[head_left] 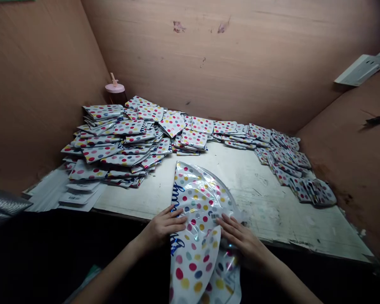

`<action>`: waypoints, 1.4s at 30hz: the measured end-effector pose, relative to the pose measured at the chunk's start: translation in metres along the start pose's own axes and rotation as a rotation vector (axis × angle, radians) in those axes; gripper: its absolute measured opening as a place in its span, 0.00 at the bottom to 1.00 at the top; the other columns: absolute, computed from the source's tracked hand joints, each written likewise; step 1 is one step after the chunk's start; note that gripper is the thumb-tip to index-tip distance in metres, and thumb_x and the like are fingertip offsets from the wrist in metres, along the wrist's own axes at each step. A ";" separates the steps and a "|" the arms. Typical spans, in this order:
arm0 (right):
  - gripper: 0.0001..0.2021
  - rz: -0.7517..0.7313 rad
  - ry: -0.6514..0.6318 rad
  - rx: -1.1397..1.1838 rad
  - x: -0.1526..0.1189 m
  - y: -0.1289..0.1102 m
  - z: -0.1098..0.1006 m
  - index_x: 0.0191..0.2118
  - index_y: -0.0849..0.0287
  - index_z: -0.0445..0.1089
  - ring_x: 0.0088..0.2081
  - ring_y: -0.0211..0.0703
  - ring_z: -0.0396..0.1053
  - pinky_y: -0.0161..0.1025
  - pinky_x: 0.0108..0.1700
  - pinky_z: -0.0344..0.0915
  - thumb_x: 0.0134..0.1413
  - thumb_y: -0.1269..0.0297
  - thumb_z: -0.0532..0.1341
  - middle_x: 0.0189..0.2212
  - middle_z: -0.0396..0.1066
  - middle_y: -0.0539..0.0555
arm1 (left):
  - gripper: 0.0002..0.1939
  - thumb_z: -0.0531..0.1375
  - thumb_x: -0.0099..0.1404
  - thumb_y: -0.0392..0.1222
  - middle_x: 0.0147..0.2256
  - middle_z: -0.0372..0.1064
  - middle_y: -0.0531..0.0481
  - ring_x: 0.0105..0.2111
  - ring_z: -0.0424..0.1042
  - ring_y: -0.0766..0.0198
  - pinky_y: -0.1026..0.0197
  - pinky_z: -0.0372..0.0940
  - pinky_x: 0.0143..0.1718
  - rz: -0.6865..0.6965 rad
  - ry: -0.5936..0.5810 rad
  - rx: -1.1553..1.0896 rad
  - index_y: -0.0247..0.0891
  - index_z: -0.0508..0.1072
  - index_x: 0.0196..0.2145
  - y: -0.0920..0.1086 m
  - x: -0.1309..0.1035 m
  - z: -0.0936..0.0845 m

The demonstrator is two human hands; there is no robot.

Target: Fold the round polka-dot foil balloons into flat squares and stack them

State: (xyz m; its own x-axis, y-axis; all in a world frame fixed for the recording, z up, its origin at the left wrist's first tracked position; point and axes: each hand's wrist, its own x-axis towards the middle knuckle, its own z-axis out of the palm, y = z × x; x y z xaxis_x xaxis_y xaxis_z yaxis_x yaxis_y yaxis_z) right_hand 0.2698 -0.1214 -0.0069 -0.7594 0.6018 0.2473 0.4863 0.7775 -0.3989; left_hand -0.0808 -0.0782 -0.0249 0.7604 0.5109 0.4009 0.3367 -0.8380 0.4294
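Observation:
A flat, polka-dotted foil balloon [199,198] with blue lettering lies folded over at the table's front edge, its lower part hanging down past it. A small barcode shows near its middle. On the balloon's left edge, beside the lettering, rests my left hand [163,228], open with fingers stretched out. My right hand [240,238] lies on the right side near the barcode, also open, its fingers extended over the film. The lower end of the balloon runs out of view.
Folded balloons are heaped at the left [114,143], and a smaller row of folded balloons [283,158] curves along the right. White paper slips [52,192] lie at the left edge. A pink-lidded cup [115,88] stands in the back corner. Wooden walls [209,63] enclose the table [240,181].

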 end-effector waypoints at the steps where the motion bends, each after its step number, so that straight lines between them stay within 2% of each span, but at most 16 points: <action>1: 0.23 0.036 0.024 0.097 0.001 0.006 0.000 0.60 0.58 0.60 0.64 0.52 0.52 0.53 0.62 0.56 0.60 0.66 0.56 0.58 0.63 0.62 | 0.15 0.54 0.68 0.37 0.52 0.70 0.47 0.59 0.61 0.56 0.46 0.49 0.63 -0.039 -0.006 -0.071 0.41 0.70 0.51 -0.001 -0.003 -0.001; 5: 0.13 0.469 0.152 0.520 0.024 0.028 -0.010 0.43 0.59 0.71 0.43 0.50 0.74 0.45 0.45 0.70 0.58 0.58 0.56 0.41 0.76 0.58 | 0.16 0.50 0.68 0.40 0.48 0.73 0.46 0.51 0.70 0.57 0.53 0.63 0.54 -0.482 0.179 -0.297 0.41 0.71 0.51 0.006 0.004 -0.006; 9: 0.17 0.883 0.197 0.450 0.064 0.042 -0.017 0.31 0.60 0.71 0.33 0.49 0.72 0.39 0.34 0.66 0.56 0.52 0.52 0.27 0.75 0.53 | 0.23 0.49 0.69 0.43 0.27 0.73 0.51 0.29 0.73 0.60 0.58 0.67 0.35 -0.939 0.526 -0.097 0.34 0.58 0.60 0.016 0.025 0.012; 11: 0.17 0.995 0.162 0.264 0.078 0.047 -0.015 0.26 0.59 0.68 0.31 0.48 0.71 0.37 0.32 0.62 0.55 0.53 0.52 0.23 0.73 0.53 | 0.24 0.50 0.69 0.41 0.21 0.66 0.55 0.25 0.69 0.60 0.55 0.65 0.38 -0.937 0.614 0.174 0.30 0.57 0.60 0.016 0.032 0.023; 14: 0.15 1.076 0.147 0.091 0.085 0.051 -0.010 0.24 0.58 0.67 0.29 0.46 0.69 0.36 0.30 0.58 0.54 0.55 0.51 0.23 0.72 0.54 | 0.20 0.49 0.68 0.35 0.30 0.70 0.46 0.33 0.71 0.57 0.50 0.62 0.45 -0.800 0.624 0.464 0.31 0.62 0.56 0.015 0.036 0.029; 16: 0.14 1.087 0.151 0.081 0.084 0.052 -0.008 0.27 0.59 0.67 0.31 0.47 0.70 0.36 0.31 0.59 0.55 0.57 0.51 0.26 0.74 0.55 | 0.21 0.47 0.68 0.31 0.45 0.70 0.39 0.48 0.68 0.54 0.49 0.58 0.52 -0.645 0.498 0.525 0.37 0.63 0.57 0.015 0.036 0.024; 18: 0.13 1.101 0.136 0.079 0.081 0.050 -0.007 0.29 0.59 0.68 0.31 0.47 0.70 0.37 0.32 0.60 0.56 0.57 0.51 0.27 0.74 0.56 | 0.23 0.48 0.68 0.35 0.59 0.60 0.42 0.60 0.55 0.53 0.47 0.50 0.60 -0.456 0.252 0.506 0.42 0.61 0.60 0.017 0.036 0.015; 21: 0.14 1.063 0.224 -0.011 0.071 0.039 -0.009 0.36 0.60 0.69 0.31 0.49 0.71 0.40 0.33 0.64 0.57 0.56 0.52 0.29 0.74 0.57 | 0.37 0.54 0.64 0.57 0.66 0.44 0.42 0.65 0.42 0.46 0.42 0.42 0.63 -0.329 -0.061 0.450 0.40 0.50 0.65 0.021 0.031 0.006; 23: 0.17 0.845 0.347 -0.179 0.060 0.026 -0.009 0.46 0.61 0.68 0.41 0.53 0.72 0.45 0.41 0.67 0.58 0.56 0.54 0.40 0.73 0.61 | 0.46 0.56 0.59 0.64 0.67 0.40 0.40 0.66 0.40 0.44 0.40 0.42 0.62 -0.342 -0.134 0.456 0.39 0.46 0.66 0.023 0.025 0.003; 25: 0.24 0.500 0.316 -0.335 0.047 0.013 -0.009 0.56 0.61 0.63 0.55 0.59 0.63 0.54 0.54 0.62 0.56 0.55 0.57 0.55 0.64 0.65 | 0.41 0.58 0.61 0.56 0.66 0.42 0.42 0.65 0.42 0.45 0.41 0.43 0.62 -0.318 -0.156 0.453 0.41 0.47 0.66 0.023 0.015 0.001; 27: 0.29 0.190 0.145 -0.414 0.035 0.001 -0.006 0.62 0.62 0.56 0.64 0.60 0.50 0.57 0.61 0.54 0.56 0.60 0.58 0.63 0.54 0.64 | 0.32 0.56 0.64 0.42 0.62 0.55 0.43 0.62 0.52 0.51 0.45 0.48 0.62 -0.217 -0.113 0.421 0.40 0.53 0.64 0.021 0.005 -0.002; 30: 0.29 -0.037 -0.016 -0.445 0.019 -0.006 -0.002 0.66 0.64 0.48 0.66 0.52 0.46 0.50 0.63 0.55 0.60 0.72 0.53 0.64 0.52 0.61 | 0.20 0.51 0.66 0.32 0.51 0.71 0.45 0.54 0.65 0.58 0.50 0.54 0.60 -0.053 0.015 0.324 0.38 0.67 0.55 0.019 -0.007 -0.008; 33: 0.27 -0.048 -0.072 -0.390 0.006 -0.005 0.000 0.66 0.62 0.48 0.65 0.50 0.48 0.48 0.62 0.58 0.62 0.75 0.49 0.64 0.53 0.59 | 0.16 0.48 0.67 0.31 0.54 0.68 0.43 0.57 0.62 0.58 0.51 0.56 0.59 -0.078 0.044 0.261 0.36 0.71 0.48 0.020 -0.012 -0.010; 36: 0.26 -0.010 -0.013 -0.285 0.000 -0.001 -0.001 0.65 0.59 0.52 0.63 0.48 0.53 0.46 0.60 0.61 0.62 0.76 0.49 0.61 0.58 0.59 | 0.20 0.49 0.67 0.33 0.58 0.62 0.41 0.59 0.60 0.57 0.52 0.58 0.56 -0.192 0.014 0.269 0.37 0.66 0.55 0.022 -0.010 -0.011; 40: 0.17 0.037 0.029 -0.004 0.008 0.007 -0.011 0.54 0.58 0.67 0.61 0.51 0.57 0.48 0.59 0.61 0.60 0.70 0.54 0.58 0.64 0.60 | 0.19 0.52 0.67 0.35 0.55 0.67 0.45 0.55 0.65 0.58 0.53 0.57 0.53 -0.303 0.010 0.148 0.44 0.69 0.54 0.018 -0.004 -0.020; 42: 0.11 0.168 -0.007 0.205 0.021 0.015 -0.020 0.46 0.59 0.70 0.54 0.51 0.66 0.46 0.53 0.66 0.59 0.65 0.55 0.50 0.71 0.60 | 0.16 0.51 0.67 0.35 0.48 0.73 0.48 0.48 0.71 0.60 0.56 0.59 0.49 -0.407 0.016 0.034 0.45 0.73 0.48 0.011 0.001 -0.027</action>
State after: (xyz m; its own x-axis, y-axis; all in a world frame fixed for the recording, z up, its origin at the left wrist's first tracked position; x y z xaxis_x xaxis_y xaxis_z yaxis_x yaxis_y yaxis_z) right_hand 0.2692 -0.0934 0.0098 -0.6788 0.7175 0.1566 0.5084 0.6130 -0.6048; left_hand -0.0918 -0.0816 0.0016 0.5527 0.8047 0.2168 0.6264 -0.5727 0.5289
